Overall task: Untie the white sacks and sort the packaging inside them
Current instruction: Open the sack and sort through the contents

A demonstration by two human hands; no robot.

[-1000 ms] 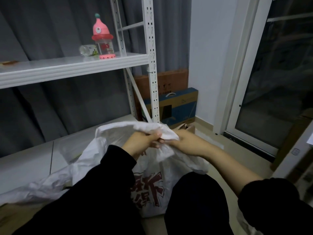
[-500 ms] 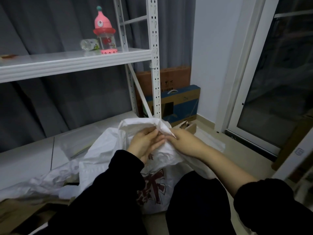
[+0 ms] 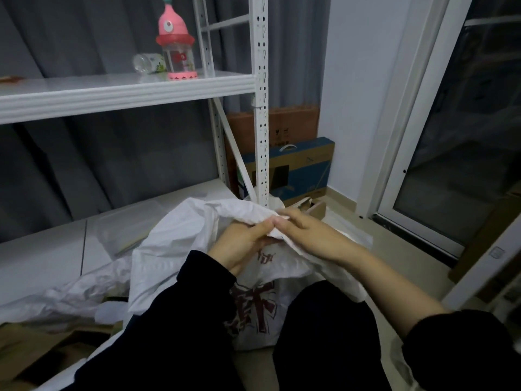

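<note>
A white plastic sack (image 3: 180, 230) with red printed characters stands on the floor between my knees. My left hand (image 3: 239, 244) and my right hand (image 3: 304, 232) meet at its bunched top, and each pinches the crumpled white plastic there. The fingertips of both hands touch around the twisted neck of the sack. What is inside the sack is hidden. More crumpled white plastic (image 3: 62, 300) lies on the floor to the left.
A white metal shelf unit (image 3: 259, 108) stands just behind the sack, with a pink bottle (image 3: 176, 40) and a clear jar (image 3: 146, 63) on its upper shelf. Flat cardboard boxes (image 3: 298, 170) lean against the wall. A glass door (image 3: 465, 136) is at right. Brown cardboard (image 3: 33, 351) lies lower left.
Both hands stayed together at the sack's top and worked the plastic between their fingers. The bunched neck has risen slightly and loosened, and my view has tilted a little downward.
</note>
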